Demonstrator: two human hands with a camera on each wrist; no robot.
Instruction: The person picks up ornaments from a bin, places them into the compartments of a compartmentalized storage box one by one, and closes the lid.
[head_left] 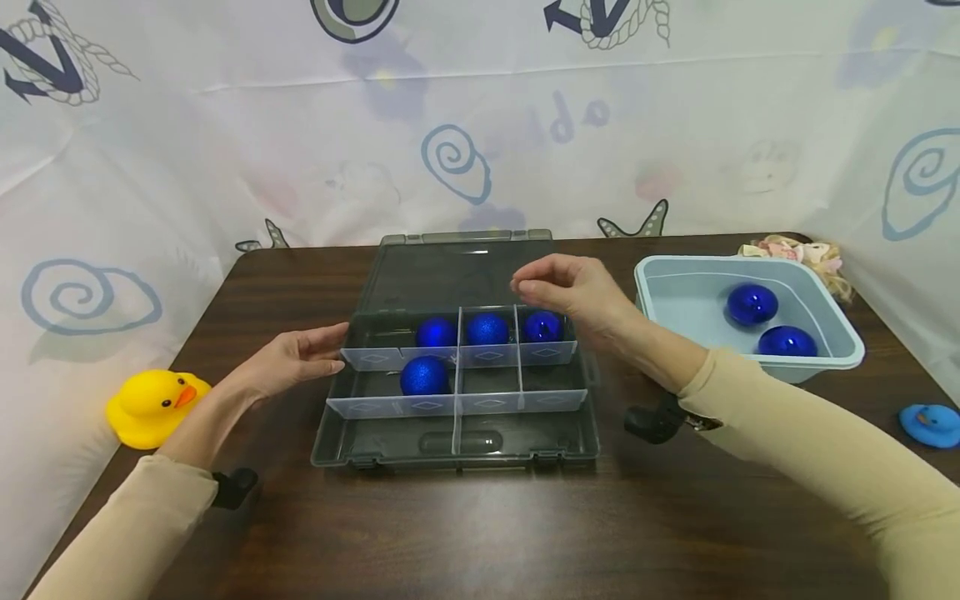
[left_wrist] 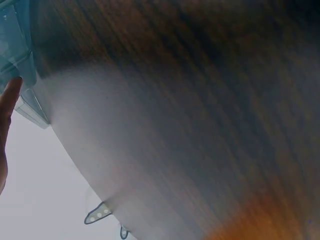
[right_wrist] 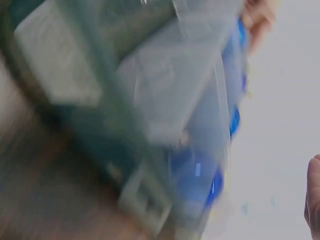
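Observation:
A dark see-through divided box lies with its lid folded back. Its back row holds a blue ball in the left compartment, a glittery blue ball in the middle one and a shiny blue ball in the right one. Another glittery blue ball sits in the middle row, left compartment. My left hand is at the box's left side, fingers extended to its edge. Above the back right corner hovers my right hand, fingers loosely bent, with nothing visible in it.
At the right, a light blue bin contains two shiny blue balls. Behind it lies a flowery hair tie. A yellow rubber duck is beside my left forearm, and a small blue duck is at the far right.

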